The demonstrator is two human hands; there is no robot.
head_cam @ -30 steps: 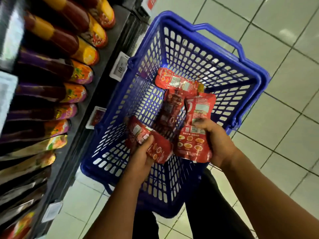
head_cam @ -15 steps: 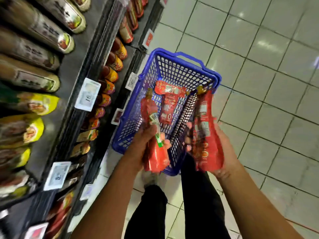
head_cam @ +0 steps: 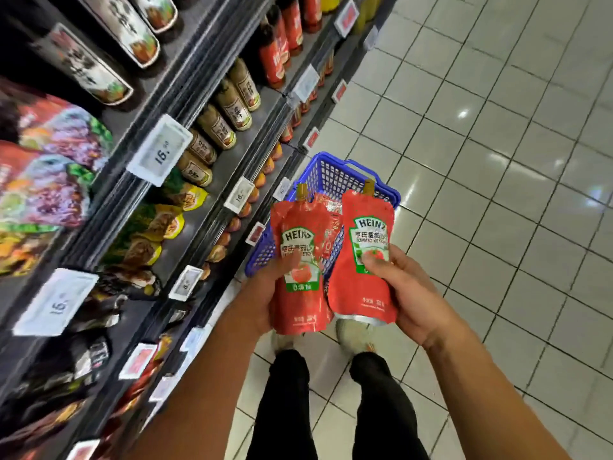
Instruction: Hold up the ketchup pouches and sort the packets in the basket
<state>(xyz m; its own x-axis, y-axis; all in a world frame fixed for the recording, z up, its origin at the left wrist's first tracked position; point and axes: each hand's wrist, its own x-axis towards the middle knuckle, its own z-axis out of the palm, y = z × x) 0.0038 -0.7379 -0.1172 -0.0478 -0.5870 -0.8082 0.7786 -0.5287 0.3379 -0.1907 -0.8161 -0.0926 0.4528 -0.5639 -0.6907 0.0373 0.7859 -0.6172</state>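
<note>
two glossy red spouted pouches: left hand grips one, right hand the other.

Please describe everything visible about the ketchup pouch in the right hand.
The right pouch is a glossy red flexible pack with a tan spout cap on top and a green-framed Heinz tomato label. It is upright, label toward the camera, above the floor before the blue basket. The right hand grips its side, thumb on the label.
</note>
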